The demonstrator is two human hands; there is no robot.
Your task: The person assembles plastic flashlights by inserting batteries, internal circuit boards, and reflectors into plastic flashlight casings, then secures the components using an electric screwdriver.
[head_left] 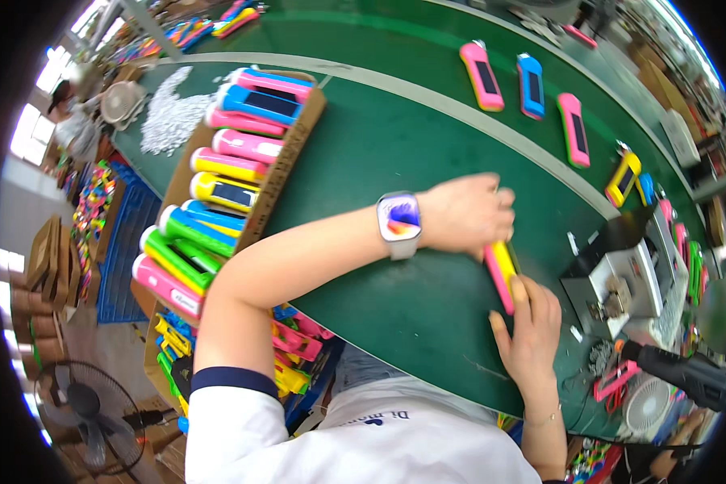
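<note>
A pink-and-yellow piece (501, 275), shaped like a slim flashlight, lies at a slant between my hands over the green table. My left hand (469, 214), below a wrist with a smartwatch (398, 218), is closed around its far end. The fingers of my right hand (531, 323) are curled against the near end, with the thumb on the other side. The hands hide part of the piece. At the left, a cardboard box (286, 153) holds several similar flashlights (224, 191) in pink, blue, yellow and green, some with dark panels.
More flashlights (482, 77) lie along the far strip behind a pale rail (427, 98). White small parts (172, 113) are heaped at the far left. A metal fixture (617, 286), a black power tool (678, 373) and a small white fan (647, 403) stand at the right.
</note>
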